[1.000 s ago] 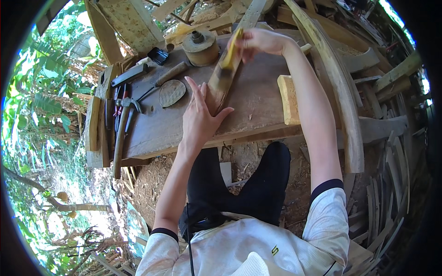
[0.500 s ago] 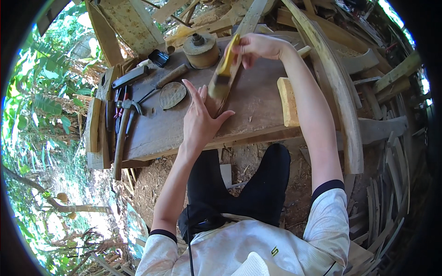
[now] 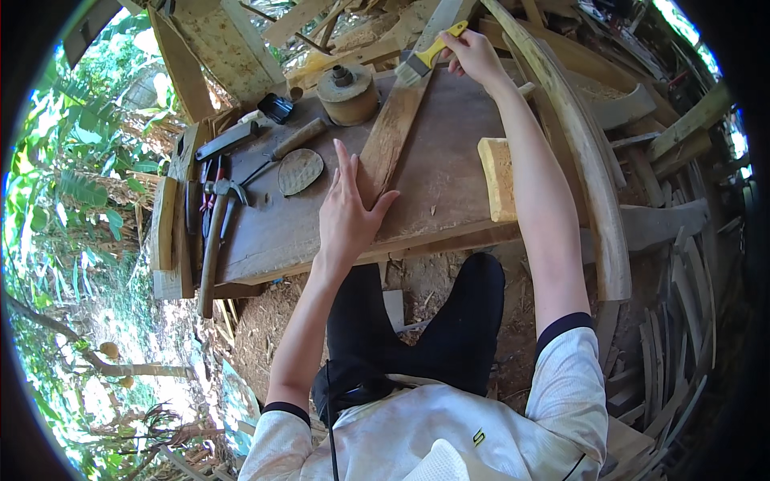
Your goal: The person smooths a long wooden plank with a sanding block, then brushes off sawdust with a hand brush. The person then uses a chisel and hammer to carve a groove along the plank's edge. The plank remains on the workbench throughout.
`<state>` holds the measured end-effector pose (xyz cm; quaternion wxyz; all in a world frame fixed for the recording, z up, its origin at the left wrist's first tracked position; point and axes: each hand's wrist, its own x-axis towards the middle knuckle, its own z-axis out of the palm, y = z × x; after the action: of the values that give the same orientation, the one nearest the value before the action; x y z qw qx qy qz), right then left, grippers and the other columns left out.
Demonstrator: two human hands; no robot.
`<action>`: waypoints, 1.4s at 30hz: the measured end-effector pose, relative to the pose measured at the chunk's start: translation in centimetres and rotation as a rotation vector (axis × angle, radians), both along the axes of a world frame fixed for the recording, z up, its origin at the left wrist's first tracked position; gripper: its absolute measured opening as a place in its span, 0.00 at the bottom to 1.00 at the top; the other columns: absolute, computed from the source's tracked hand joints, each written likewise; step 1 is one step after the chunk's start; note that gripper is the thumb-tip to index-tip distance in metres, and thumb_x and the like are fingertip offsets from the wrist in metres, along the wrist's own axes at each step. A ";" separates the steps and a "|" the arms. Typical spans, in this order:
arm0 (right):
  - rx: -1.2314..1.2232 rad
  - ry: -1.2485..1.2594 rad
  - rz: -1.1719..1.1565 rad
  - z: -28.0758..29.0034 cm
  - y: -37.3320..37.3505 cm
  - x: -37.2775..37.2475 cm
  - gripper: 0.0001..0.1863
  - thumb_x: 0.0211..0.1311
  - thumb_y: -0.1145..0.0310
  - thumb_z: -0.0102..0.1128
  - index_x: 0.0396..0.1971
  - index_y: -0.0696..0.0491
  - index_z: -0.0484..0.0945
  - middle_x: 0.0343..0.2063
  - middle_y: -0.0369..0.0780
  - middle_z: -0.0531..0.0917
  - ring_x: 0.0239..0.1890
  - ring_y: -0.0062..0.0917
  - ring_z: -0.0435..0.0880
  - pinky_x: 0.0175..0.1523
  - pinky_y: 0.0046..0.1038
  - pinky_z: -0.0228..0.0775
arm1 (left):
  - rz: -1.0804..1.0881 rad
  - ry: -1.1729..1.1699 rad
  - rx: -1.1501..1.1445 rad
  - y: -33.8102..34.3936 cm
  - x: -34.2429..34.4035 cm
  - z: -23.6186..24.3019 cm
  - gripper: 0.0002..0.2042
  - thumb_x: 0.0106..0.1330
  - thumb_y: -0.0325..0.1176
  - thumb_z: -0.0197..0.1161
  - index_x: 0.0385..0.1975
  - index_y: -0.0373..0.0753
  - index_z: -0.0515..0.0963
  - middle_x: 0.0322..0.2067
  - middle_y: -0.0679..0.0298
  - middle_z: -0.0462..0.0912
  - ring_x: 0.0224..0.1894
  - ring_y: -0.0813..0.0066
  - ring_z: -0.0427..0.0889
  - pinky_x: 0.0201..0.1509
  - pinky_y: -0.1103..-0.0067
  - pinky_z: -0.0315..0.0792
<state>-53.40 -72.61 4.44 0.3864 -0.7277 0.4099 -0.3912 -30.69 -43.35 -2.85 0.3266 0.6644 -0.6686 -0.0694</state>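
A long wooden board [image 3: 399, 120] lies slantwise across the workbench, its near end by my left hand [image 3: 350, 212]. That hand rests against the board's end with thumb and fingers spread apart. My right hand [image 3: 475, 56] grips the yellow handle of a paintbrush [image 3: 433, 53]. The brush's pale bristles touch or hover just over the board's upper part; I cannot tell which. Left of the board stand a round wooden block with a dark knob on top [image 3: 348, 94] and a flat round disc [image 3: 301, 172].
The brown workbench [image 3: 449, 172] holds a hammer [image 3: 215, 240], a wooden-handled tool [image 3: 289, 146], a black container [image 3: 277, 107] and a sharpening-stone-like bar [image 3: 227, 139] at left. A yellowish wood block [image 3: 499, 178] sits at right, beside a long curved timber [image 3: 581, 152]. Wood scraps pile up beyond.
My right hand has moved the paintbrush up and away along the board, from near my left hand toward the far end. My left hand has stayed almost still.
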 end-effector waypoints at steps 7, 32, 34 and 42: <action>-0.120 0.022 -0.170 -0.7 -0.8 0.2 0.24 0.80 0.47 0.60 0.43 0.58 0.84 0.32 0.38 0.90 0.24 0.19 0.87 0.31 0.25 0.80 | -0.054 -0.222 -0.098 0.8 0.6 0.0 0.32 0.73 0.46 0.69 0.69 0.28 0.73 0.68 0.38 0.75 0.73 0.43 0.74 0.80 0.61 0.65; -0.305 -0.084 -0.596 -0.7 -2.9 -2.5 0.22 0.80 0.51 0.60 0.42 0.58 0.84 0.27 0.35 0.86 0.23 0.18 0.86 0.29 0.23 0.78 | -0.042 0.054 0.128 16.7 2.6 4.5 0.21 0.74 0.23 0.62 0.66 0.27 0.77 0.44 0.44 0.90 0.43 0.51 0.93 0.48 0.65 0.85; -0.105 -0.330 -0.410 -0.9 -2.3 -1.6 0.22 0.80 0.50 0.60 0.43 0.57 0.84 0.28 0.36 0.87 0.23 0.18 0.87 0.29 0.23 0.77 | -0.014 0.073 0.026 17.3 3.1 4.1 0.19 0.76 0.24 0.61 0.64 0.26 0.78 0.37 0.46 0.90 0.35 0.58 0.92 0.41 0.68 0.83; -0.071 -0.289 -0.288 -0.7 -1.5 -0.5 0.20 0.81 0.53 0.58 0.50 0.58 0.83 0.30 0.38 0.89 0.26 0.20 0.90 0.32 0.24 0.79 | 0.135 0.430 0.003 19.4 4.9 2.2 0.17 0.82 0.30 0.56 0.62 0.25 0.80 0.29 0.66 0.85 0.26 0.87 0.72 0.31 0.85 0.66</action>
<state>-53.90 -74.11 3.72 0.3555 -0.6109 0.4360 -0.5571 -25.78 -23.92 -0.63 0.4645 0.6780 -0.5377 -0.1883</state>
